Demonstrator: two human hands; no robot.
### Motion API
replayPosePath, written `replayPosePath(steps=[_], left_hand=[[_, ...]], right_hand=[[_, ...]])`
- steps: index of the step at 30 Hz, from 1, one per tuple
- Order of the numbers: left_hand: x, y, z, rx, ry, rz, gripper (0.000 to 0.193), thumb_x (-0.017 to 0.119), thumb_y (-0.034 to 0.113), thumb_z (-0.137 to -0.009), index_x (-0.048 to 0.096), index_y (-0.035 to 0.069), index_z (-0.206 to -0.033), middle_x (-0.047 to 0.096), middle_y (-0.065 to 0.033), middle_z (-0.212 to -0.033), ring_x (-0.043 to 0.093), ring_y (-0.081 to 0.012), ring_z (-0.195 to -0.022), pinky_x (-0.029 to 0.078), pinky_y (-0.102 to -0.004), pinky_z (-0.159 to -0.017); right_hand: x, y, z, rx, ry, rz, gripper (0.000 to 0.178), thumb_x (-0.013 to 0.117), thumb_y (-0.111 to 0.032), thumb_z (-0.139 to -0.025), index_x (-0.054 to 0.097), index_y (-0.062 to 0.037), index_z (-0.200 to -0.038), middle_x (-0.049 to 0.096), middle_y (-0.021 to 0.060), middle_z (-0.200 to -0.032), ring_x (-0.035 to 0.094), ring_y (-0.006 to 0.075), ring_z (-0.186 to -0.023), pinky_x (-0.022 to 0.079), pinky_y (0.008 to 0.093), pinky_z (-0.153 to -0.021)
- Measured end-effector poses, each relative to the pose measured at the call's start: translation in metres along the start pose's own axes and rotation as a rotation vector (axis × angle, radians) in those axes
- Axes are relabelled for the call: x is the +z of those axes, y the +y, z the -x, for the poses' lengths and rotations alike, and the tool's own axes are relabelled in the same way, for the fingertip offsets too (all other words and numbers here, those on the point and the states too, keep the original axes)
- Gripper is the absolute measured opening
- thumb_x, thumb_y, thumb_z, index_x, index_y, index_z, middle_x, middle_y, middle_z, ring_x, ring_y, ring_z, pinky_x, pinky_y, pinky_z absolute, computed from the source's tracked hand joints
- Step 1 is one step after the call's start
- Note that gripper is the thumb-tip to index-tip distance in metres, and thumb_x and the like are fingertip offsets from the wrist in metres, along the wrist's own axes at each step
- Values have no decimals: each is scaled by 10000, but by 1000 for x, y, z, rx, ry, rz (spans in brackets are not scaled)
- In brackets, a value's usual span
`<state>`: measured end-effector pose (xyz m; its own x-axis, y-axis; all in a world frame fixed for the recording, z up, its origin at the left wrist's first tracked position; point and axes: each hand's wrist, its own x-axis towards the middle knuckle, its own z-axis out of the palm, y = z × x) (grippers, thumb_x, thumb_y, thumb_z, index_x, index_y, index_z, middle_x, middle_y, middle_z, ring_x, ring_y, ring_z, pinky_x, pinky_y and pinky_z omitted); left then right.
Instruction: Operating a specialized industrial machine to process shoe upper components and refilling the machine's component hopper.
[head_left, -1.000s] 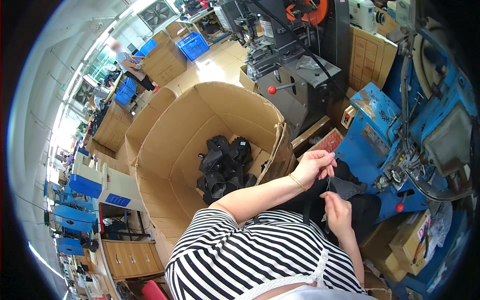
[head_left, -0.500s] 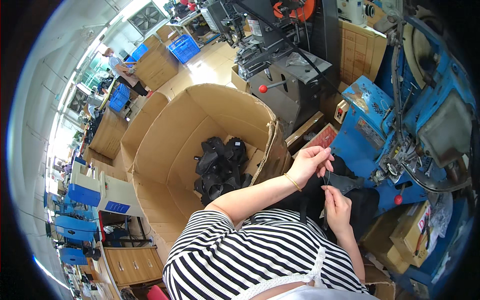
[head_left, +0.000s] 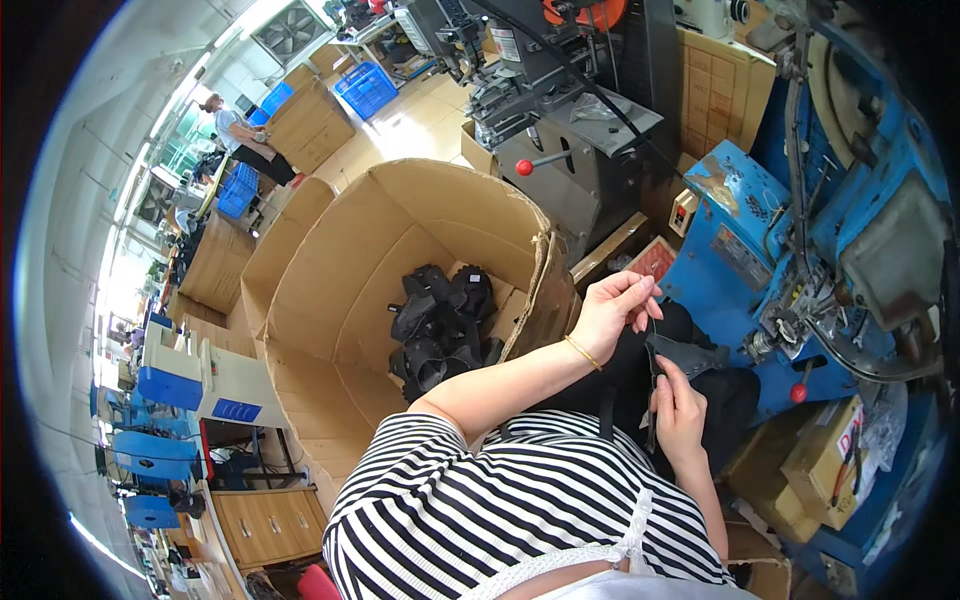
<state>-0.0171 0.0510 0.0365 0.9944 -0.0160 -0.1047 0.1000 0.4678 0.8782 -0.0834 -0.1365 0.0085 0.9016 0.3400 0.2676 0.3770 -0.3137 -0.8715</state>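
Cloth (head_left: pixel 692 356), dark grey, lies right of the middle of the frame, over the black clothes on the person's lap. Its long way seems to run from left to right, dipping a little at the right end. That left end is the part close to both hands.

The right hand (head_left: pixel 680 412) is nearer to it. It sits just below the left end, with its fingers bent in, and they seem to pinch the edge. I can't see all of that grip, as the hand hides part of it.

The left hand (head_left: pixel 615 312) is higher up and a bit to the left. Its thumb and finger are closed together at the tips. They seem to hold a thin, dark thread (head_left: pixel 656 325), which runs down toward the left end of the cloth. So the cloth is below the left hand and to its right, and the thread stands nearly up and down between them. Its low end is too small to see well.

Left of the hands, in the middle of the frame, is a big brown box (head_left: pixel 310 290) with a heap of black pieces (head_left: pixel 437 325) inside. On the right side is a blue machine (head_left: pixel 728 255) with a red knob (head_left: pixel 798 393).
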Motion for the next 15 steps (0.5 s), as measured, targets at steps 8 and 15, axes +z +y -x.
replayPosePath(steps=[8, 15], left_hand=[[16, 6, -4, 25, 0, 56, 221, 595, 205, -1009, 673, 3, -966, 699, -82, -768, 572, -100, -589, 447, -238, -564], [30, -34, -7, 79, -195, -171, 438, 419, 336, -1081, 492, 1, -1353, 654, -116, -1185, 634, -209, -1043, 501, -350, -931]], right_hand=[[-8, -4, 3, -16, 167, -123, 250, 521, -22, -990, 649, 47, -1193, 569, 65, -617, 542, 113, -512, 414, 262, -499], [-39, -24, -42, -116, 559, -400, 251, 478, -45, -1029, 627, 46, -1209, 580, 7, -722, 464, 43, -541, 344, 209, -493]])
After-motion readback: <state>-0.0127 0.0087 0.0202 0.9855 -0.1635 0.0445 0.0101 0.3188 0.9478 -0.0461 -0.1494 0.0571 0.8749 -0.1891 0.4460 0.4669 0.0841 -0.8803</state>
